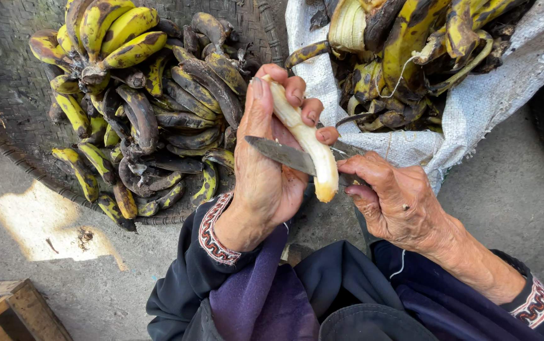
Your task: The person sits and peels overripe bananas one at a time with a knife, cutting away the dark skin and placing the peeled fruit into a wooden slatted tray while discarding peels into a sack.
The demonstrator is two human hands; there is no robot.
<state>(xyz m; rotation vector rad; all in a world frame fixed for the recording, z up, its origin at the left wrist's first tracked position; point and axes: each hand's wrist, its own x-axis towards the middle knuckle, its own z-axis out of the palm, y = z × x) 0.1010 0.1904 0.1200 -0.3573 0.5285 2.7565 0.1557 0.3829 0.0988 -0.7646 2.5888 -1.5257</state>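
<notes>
Left hand (265, 164) curls around a pale peeled banana (303, 139) — right hand (392, 196) grips a flat steel knife (284, 155), blade touching it; woven basket (6, 95) behind.

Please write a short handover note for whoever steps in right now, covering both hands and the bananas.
Left hand: holds a peeled banana upright.
Right hand: grips a knife, blade lying across the banana.
Unpeeled bananas are heaped on the woven tray; peels lie in the white sack.
Done: this banana is peeled.
Left: the heap on the tray remains unpeeled.
</notes>
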